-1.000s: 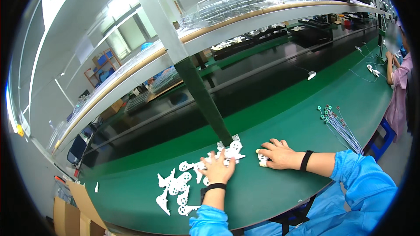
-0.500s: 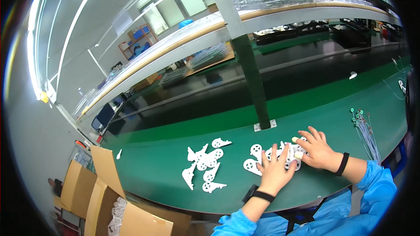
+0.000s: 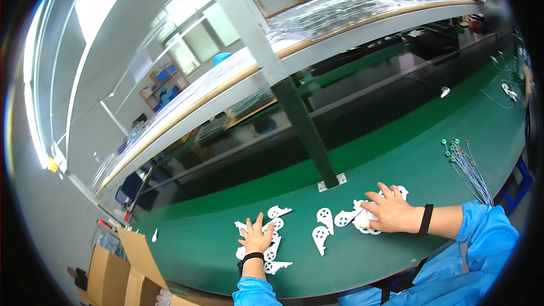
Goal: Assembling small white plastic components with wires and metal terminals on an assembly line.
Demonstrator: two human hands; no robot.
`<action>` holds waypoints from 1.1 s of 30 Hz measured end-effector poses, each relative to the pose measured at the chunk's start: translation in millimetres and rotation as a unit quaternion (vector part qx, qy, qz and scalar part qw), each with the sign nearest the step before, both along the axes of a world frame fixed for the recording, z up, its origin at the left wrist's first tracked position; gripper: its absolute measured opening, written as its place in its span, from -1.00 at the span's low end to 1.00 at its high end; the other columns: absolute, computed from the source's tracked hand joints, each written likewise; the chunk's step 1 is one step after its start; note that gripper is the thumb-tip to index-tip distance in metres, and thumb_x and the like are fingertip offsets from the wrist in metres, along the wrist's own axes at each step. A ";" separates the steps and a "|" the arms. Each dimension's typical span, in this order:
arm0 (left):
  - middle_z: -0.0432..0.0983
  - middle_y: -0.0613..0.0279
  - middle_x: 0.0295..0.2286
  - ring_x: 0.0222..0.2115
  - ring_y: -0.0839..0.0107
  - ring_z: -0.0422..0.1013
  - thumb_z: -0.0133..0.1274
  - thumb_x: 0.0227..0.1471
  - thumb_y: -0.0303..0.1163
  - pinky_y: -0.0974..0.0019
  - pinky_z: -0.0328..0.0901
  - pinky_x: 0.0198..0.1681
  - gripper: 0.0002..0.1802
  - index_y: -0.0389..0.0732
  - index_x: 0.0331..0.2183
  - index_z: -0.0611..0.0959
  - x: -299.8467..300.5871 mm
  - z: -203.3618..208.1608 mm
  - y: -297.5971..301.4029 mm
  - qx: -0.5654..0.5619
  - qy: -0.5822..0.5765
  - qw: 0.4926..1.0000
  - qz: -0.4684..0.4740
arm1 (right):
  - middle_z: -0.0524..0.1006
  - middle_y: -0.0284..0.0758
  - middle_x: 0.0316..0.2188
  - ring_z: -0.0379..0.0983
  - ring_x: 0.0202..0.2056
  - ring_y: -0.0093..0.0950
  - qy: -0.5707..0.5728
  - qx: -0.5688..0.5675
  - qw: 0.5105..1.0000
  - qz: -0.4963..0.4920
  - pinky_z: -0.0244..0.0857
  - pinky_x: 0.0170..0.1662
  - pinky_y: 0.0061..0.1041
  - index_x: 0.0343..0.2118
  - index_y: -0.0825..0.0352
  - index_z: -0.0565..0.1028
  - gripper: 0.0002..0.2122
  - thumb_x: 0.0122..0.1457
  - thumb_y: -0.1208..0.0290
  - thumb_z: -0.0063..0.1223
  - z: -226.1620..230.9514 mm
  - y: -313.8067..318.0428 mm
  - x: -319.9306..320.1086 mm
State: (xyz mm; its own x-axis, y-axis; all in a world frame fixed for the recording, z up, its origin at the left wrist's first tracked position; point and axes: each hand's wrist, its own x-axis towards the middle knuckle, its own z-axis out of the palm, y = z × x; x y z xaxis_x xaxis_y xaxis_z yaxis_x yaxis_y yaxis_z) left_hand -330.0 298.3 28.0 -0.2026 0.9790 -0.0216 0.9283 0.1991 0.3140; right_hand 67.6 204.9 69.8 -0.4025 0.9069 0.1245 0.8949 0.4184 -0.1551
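Flat white plastic parts, each with a round spoked end and a pointed arm, lie on the green table (image 3: 204,249) in two loose groups. My left hand (image 3: 258,240) rests, fingers spread, on the left group, next to a white part (image 3: 277,211) at its far edge. Over the right group lies my right hand (image 3: 394,214), its fingers apart and covering several parts. Another white part (image 3: 344,219) sticks out to the left of that hand. Between the hands are two separate parts, one with a spoked wheel end (image 3: 323,213) and a nearer one (image 3: 320,238).
A bundle of thin grey cables (image 3: 469,164) with green and red ends lies at the right. An open cardboard box (image 3: 144,249) with white parts inside stands at the lower left. A metal post (image 3: 306,130) rises from the table beneath a raised shelf (image 3: 226,85).
My left hand has moved left from the right group onto the left group. The right hand stays over the right group with its fingers lower on the parts. The view has shifted and tilted.
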 end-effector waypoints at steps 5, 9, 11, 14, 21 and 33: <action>0.06 0.04 0.20 0.18 -0.36 -0.17 -0.06 -0.05 0.23 -0.41 -0.25 0.16 -0.28 0.29 0.16 0.30 50.0 -8.3 21.8 0.013 0.002 0.998 -0.065 | 0.26 -0.11 0.09 0.02 0.16 0.13 0.022 0.011 0.998 -0.060 -0.07 0.11 0.07 0.11 0.18 0.29 -0.48 0.08 0.10 -0.01 -7.1 -6.7 34.0; 0.14 0.04 0.14 0.14 -0.37 -0.09 0.00 -0.06 0.16 -0.40 -0.16 0.12 -0.31 0.23 0.12 0.35 89.3 -11.8 11.0 0.032 0.010 0.989 -0.142 | 0.29 -0.13 0.07 0.05 0.14 0.12 0.046 0.025 0.995 -0.080 -0.03 0.08 0.04 0.10 0.19 0.31 -0.48 0.07 0.11 0.00 -7.1 -10.5 56.6; 0.14 0.12 0.14 0.13 -0.38 -0.07 -0.03 -0.01 0.13 -0.37 -0.11 0.12 -0.33 0.22 0.14 0.30 113.2 -11.8 -6.8 0.026 0.035 0.986 -0.163 | 0.30 -0.14 0.06 0.07 0.12 0.11 0.064 0.047 0.994 -0.082 -0.01 0.06 0.03 0.08 0.19 0.32 -0.49 0.06 0.13 0.02 -8.9 -12.4 63.8; 0.11 -0.02 0.15 0.11 -0.48 -0.11 -0.07 0.04 0.09 -0.43 -0.17 0.12 -0.38 0.20 0.13 0.34 152.9 -8.6 -31.2 0.020 0.011 0.985 -0.171 | 0.30 -0.14 0.05 0.07 0.12 0.10 0.079 0.043 0.992 -0.093 -0.01 0.07 0.03 0.07 0.20 0.33 -0.50 0.06 0.14 0.02 -19.3 -18.8 73.7; 0.09 -0.07 0.15 0.14 -0.47 -0.15 -0.08 0.05 0.05 -0.44 -0.15 0.10 -0.39 0.09 0.13 0.35 179.1 8.5 -73.0 0.073 0.022 0.979 -0.189 | 0.17 -0.14 0.18 -0.02 0.19 0.13 0.080 0.027 0.994 -0.062 -0.09 0.14 0.11 0.09 0.07 0.31 -0.50 0.05 0.12 0.03 -28.6 -25.8 66.9; -0.20 -0.10 0.24 0.24 -0.19 -0.25 -0.11 0.08 0.09 -0.40 -0.19 0.14 -0.32 0.10 0.19 0.25 -15.6 -4.6 -81.4 0.058 0.012 0.996 0.068 | 0.04 -0.07 0.25 -0.21 0.20 0.34 0.052 0.022 0.995 0.081 -0.18 0.15 0.28 0.14 -0.06 0.29 -0.45 0.04 -0.05 -0.06 -23.0 -12.2 19.5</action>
